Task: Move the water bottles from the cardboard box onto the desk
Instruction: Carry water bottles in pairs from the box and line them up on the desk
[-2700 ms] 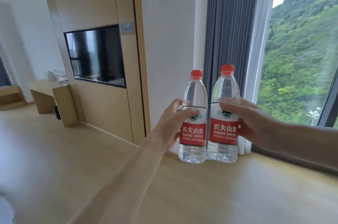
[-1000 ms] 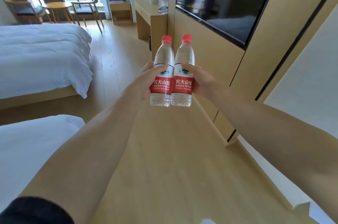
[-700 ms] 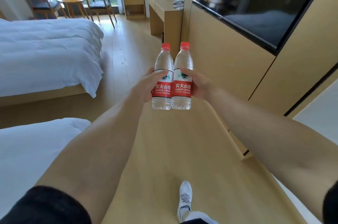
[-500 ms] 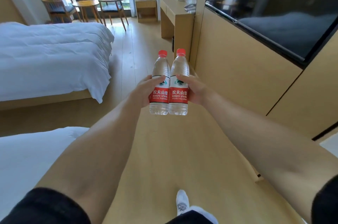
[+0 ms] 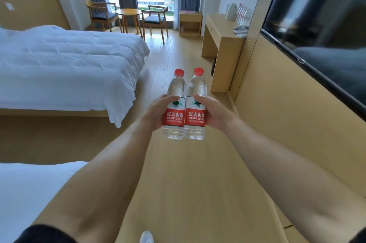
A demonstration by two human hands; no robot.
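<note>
I carry two clear water bottles with red caps and red labels upright in front of me, side by side and touching. My left hand [image 5: 156, 113] grips the left bottle [image 5: 175, 92] around its label. My right hand [image 5: 213, 113] grips the right bottle [image 5: 196, 92] the same way. The wooden desk [image 5: 219, 28] stands ahead on the right against the wall. On its far end stand several water bottles [image 5: 242, 13] beside a white kettle [image 5: 231, 10]. No cardboard box is in view.
A bed with white bedding [image 5: 69, 60] fills the left; a second bed corner [image 5: 29, 183] is at lower left. A wall panel with a television [image 5: 320, 24] runs along the right. Two chairs and a round table [image 5: 128, 12] stand by the window. Wooden floor [image 5: 178, 183] stretches ahead between beds and wall.
I have turned away from the window wall and walked down the room between beds and wall panel. The desk is nearer now. Both hands keep their grip; the bottles sit lower in view.
</note>
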